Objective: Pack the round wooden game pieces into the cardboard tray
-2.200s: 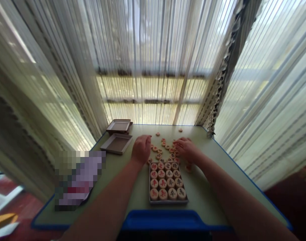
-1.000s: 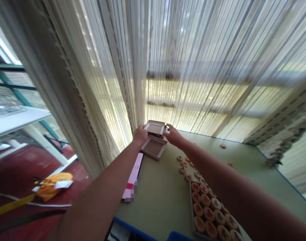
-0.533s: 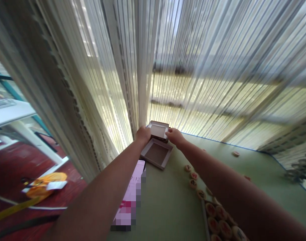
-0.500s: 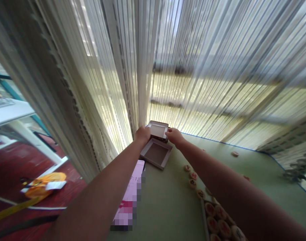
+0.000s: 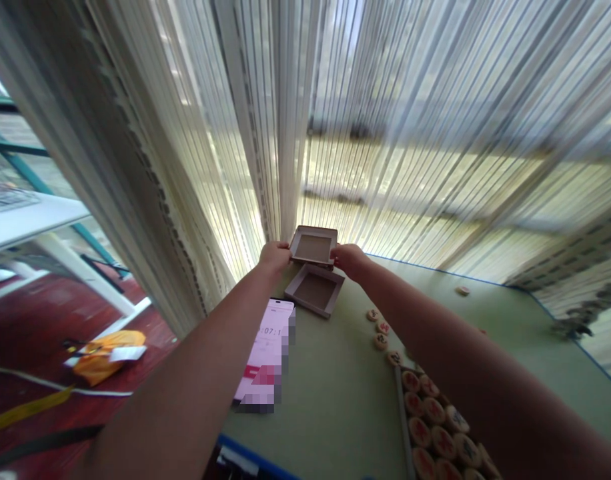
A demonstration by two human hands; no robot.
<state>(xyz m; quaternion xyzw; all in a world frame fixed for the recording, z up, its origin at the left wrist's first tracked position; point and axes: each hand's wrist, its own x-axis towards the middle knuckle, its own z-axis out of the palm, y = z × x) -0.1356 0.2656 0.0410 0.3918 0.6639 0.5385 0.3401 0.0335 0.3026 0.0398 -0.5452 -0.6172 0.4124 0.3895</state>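
Observation:
Between my two hands is a shallow open cardboard box, its hollow side facing me. My left hand grips its left edge, fingers closed over the side. The right edge is pinched by my right hand. Just below it on the green tabletop lies a second shallow box, with nothing visible inside. A phone with a lit pink screen rests beside my left forearm. Several round wooden chess pieces with red or dark characters lie loose left of my right forearm.
A tray packed with such pieces sits at the lower right, partly behind my right forearm. One piece lies far right. Striped curtains hang along the table's far side. An orange bag is on the red floor, left.
The held box has tilted so more of its inside shows, and my left hand has shifted slightly left. The view has dipped, bringing the table's near blue edge into sight.

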